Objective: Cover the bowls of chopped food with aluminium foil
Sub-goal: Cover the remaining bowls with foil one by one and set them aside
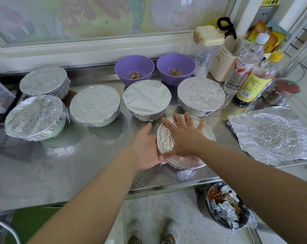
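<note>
Head view. The right hand (184, 136) lies flat on top of the foil-covered bowl (188, 162), fingers spread and straight, gripping nothing. In my judgement it is pressing the cover taut. The left hand (145, 148) rests against the bowl's left wall with its fingers extended, likely steadying the bowl and smoothing the foil skirt down.

The bowl stands on the steel counter (78, 164), under the right palm. Just beyond the fingertips are five wrapped bowls (94, 104), apparently finished. Farther beyond, two purple bowls (134, 69) hold chopped food and are uncovered. Well apart, on the right hand's little-finger side, a loose foil sheet (272, 136) lies flat, presumably staged for them.
</note>
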A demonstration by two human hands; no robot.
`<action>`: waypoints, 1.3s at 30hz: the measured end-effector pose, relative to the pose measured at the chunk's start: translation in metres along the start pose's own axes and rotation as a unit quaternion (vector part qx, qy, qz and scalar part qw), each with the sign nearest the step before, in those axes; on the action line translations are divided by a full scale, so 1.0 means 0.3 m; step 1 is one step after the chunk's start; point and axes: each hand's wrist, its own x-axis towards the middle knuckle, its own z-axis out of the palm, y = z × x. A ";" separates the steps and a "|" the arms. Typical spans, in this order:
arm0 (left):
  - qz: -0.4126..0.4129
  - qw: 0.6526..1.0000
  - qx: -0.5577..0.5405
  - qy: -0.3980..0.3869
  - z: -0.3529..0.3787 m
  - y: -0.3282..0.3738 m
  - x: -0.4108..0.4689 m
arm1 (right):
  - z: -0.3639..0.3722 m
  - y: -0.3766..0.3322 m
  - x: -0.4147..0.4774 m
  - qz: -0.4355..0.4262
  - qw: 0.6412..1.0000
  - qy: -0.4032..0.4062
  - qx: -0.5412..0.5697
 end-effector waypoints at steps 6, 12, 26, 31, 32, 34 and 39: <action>-0.062 0.993 0.094 0.025 0.022 0.095 0.028 | -0.001 -0.005 -0.004 0.001 1.000 -0.004 0.003; -0.113 0.983 0.140 0.026 0.029 0.142 0.077 | 0.001 -0.005 -0.002 0.003 1.000 -0.004 0.002; 0.059 0.973 -0.092 0.201 -0.067 -0.019 0.053 | -0.013 -0.041 -0.018 0.065 0.997 -0.022 0.044; 0.128 0.958 -0.024 0.255 -0.113 -0.167 0.036 | -0.070 -0.039 -0.020 0.048 0.998 -0.018 0.027; 0.131 0.956 -0.004 0.262 -0.109 -0.184 0.033 | -0.081 -0.038 -0.020 0.028 0.999 -0.023 0.016; 0.133 0.951 0.014 0.280 -0.114 -0.216 0.039 | -0.090 -0.032 -0.020 -0.008 0.999 -0.050 0.004; 0.085 0.966 0.001 0.244 -0.089 -0.270 0.066 | -0.076 -0.011 -0.010 -0.020 0.997 -0.079 0.005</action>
